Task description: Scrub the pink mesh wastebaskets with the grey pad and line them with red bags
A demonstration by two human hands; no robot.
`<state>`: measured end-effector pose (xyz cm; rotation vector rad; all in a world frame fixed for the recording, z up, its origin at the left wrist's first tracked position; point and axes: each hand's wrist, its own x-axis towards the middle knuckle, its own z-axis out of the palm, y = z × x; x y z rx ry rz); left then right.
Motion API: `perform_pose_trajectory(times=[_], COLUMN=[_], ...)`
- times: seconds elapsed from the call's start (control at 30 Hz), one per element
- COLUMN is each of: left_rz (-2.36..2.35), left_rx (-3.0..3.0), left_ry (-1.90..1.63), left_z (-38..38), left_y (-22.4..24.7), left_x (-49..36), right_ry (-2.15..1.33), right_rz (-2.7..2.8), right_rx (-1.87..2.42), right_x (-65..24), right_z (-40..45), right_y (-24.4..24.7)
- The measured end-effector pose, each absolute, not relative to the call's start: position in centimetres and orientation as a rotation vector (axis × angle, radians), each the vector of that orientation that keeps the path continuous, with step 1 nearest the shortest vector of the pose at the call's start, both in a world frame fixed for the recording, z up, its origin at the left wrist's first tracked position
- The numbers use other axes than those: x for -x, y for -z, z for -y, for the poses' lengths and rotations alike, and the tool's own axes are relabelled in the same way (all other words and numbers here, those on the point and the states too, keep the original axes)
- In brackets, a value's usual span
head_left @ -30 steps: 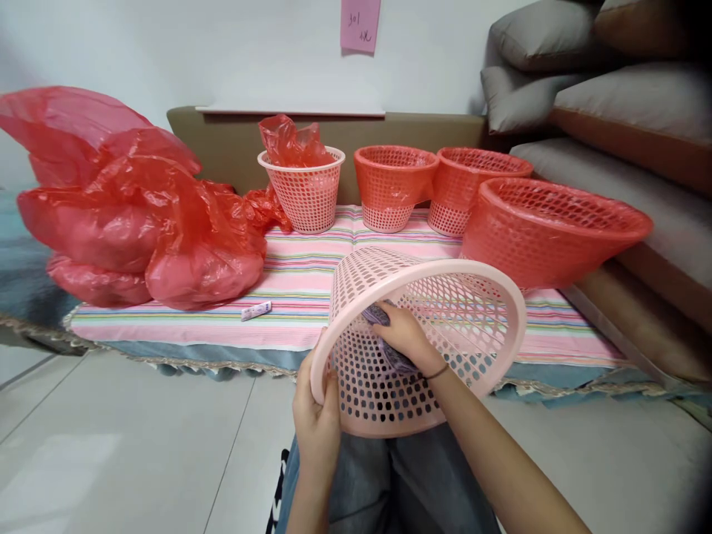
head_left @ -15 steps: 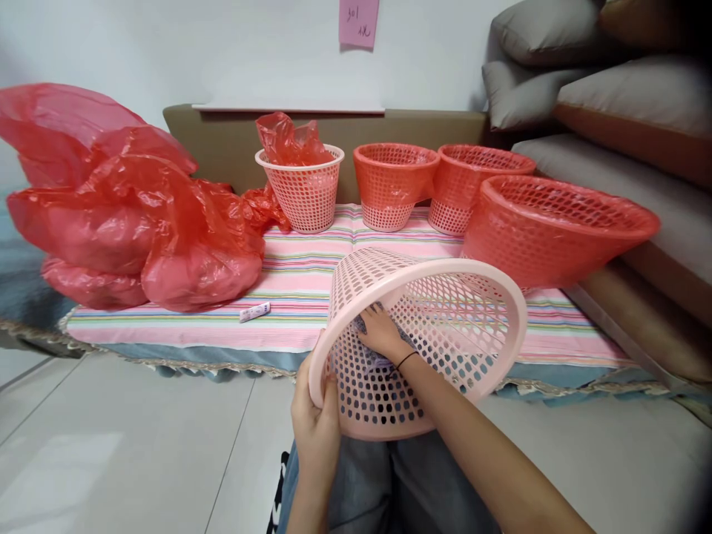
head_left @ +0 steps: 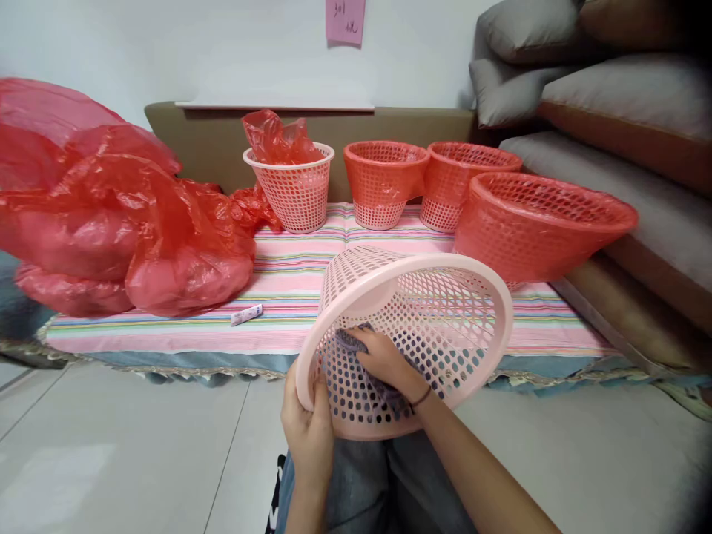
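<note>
Pink note (head_left: 345,21), "301" legible, right hand (head_left: 383,361) holding cloth (head_left: 349,340) inside tilted basket (head_left: 379,298)

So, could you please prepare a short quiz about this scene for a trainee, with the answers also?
1. True or false: the left hand grips the rim of the tilted basket.
2. Fill in: inside that basket, the right hand holds a purple-grey ____.
3. How many baskets on the striped cover have red plastic stretched over their rims? a) one; b) three; c) five.

Key: 1. True. 2. Cloth. 3. b.
</note>
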<state>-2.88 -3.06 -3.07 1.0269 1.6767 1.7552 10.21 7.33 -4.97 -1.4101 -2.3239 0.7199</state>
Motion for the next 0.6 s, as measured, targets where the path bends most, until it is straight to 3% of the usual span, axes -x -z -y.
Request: perform_pose_trajectory(times=[0.37,0.6], left_rz=[-1.681,-1.529], left_rx=[-1.043,-1.532], left_ry=[-1.742,-1.719], left_z=[3.0,0.7], left_y=[2.9,-2.4], left_x=[3.6,4.5], right_ry=[-1.239,-1.527], right_rz=[2.072,1.755], right_rx=[1.271,1.192], right_x=[-13.2,-15.5], right_z=[6.1,9.0], right_y=[1.8,2.3])
